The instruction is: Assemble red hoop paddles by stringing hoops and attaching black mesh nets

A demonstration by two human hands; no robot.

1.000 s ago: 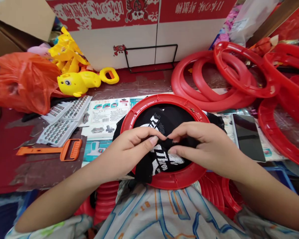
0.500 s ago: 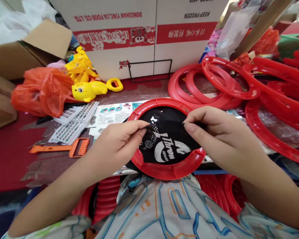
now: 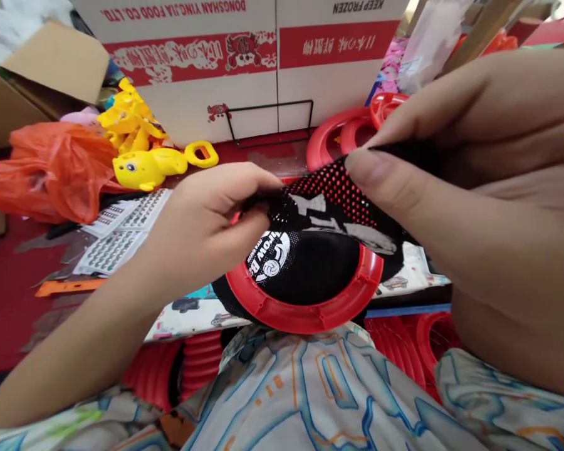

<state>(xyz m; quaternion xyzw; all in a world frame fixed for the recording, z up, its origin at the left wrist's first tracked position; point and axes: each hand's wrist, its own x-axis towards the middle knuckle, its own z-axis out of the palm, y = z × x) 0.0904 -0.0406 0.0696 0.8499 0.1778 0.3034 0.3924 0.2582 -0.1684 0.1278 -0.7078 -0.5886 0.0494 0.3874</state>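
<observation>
Black mesh fabric [image 3: 331,188] with white print is stretched between my two hands, raised above a red plastic ring [image 3: 305,316]. My left hand [image 3: 216,219] is closed on its left end. Nearer the camera, my right hand [image 3: 455,181] pinches the right part between thumb and forefinger. More black printed cloth [image 3: 319,269] shows inside the ring and sticks out past its rim; whether it is one piece with the held fabric I cannot tell. The ring's far side is mostly hidden behind the fabric and hands.
Red rings [image 3: 326,141] lie behind my right hand. To the left are a yellow toy [image 3: 150,168], an orange plastic bag [image 3: 51,169] and trays of small round pieces [image 3: 115,244]. A white carton [image 3: 192,106] stands at the back, with a black wire frame [image 3: 270,108] before it.
Both hands have risen, lifting the black mesh fabric off the ring. My right hand has come much closer to the camera, and the fabric is now pulled taut. The view has shifted slightly.
</observation>
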